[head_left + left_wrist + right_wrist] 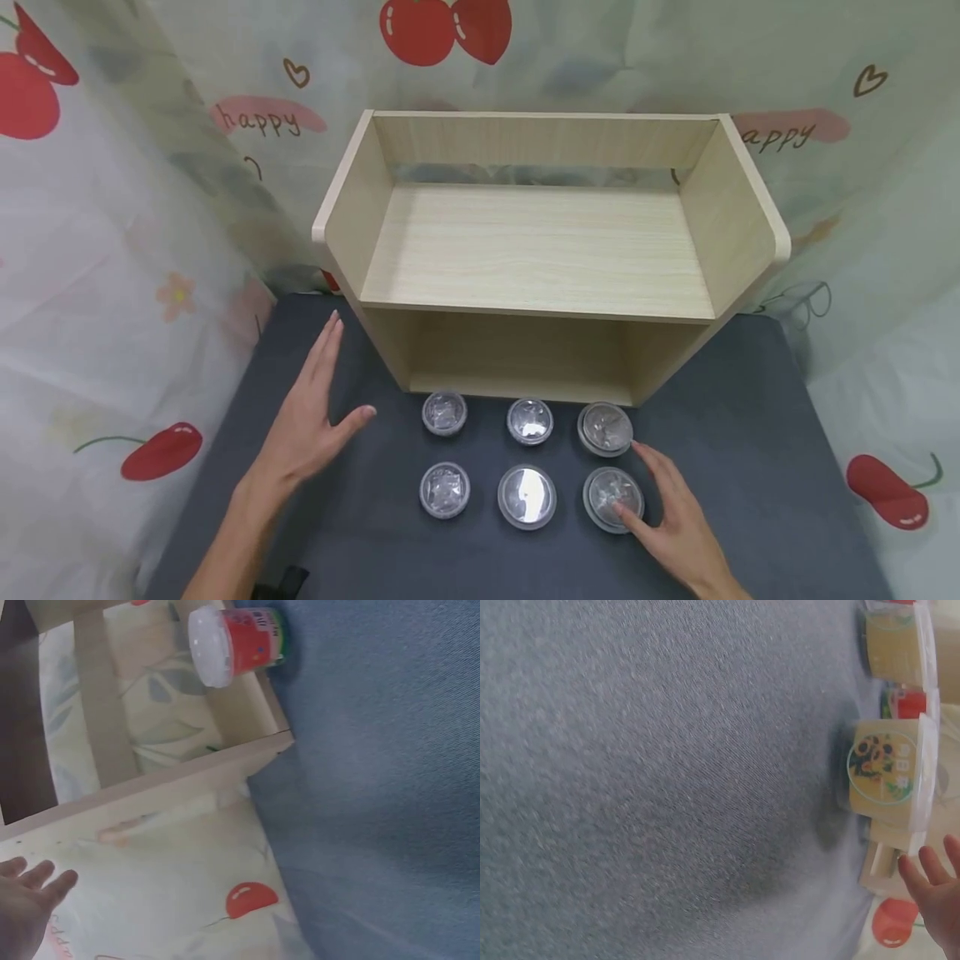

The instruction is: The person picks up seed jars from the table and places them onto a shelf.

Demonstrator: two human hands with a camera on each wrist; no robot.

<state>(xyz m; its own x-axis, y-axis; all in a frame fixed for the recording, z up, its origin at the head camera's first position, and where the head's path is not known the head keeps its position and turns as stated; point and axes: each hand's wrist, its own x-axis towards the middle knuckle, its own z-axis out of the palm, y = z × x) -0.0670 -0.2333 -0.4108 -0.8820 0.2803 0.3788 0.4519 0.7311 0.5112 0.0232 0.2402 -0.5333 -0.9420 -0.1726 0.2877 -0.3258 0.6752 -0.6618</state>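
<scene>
Small lidded plastic cups stand on the dark cloth in two rows of three. My right hand (678, 525) is at the right-hand column, fingers spread. Its thumb overlaps the lid of the front right cup (607, 490), and its fingertips are beside the back right cup (604, 428). Whether it touches either cannot be told. In the right wrist view, a nearby cup has pale yellow contents and a round label (883, 771). My left hand (307, 425) is held out with straight fingers, left of the back left cup (444, 414). A red cup (251, 641) shows in the left wrist view.
A pale wooden two-tier shelf (540, 250) stands behind the cups, its lower front edge close to the back row. The dark cloth (360, 533) covers the table. Patterned fabric (112, 333) hangs at the back and both sides.
</scene>
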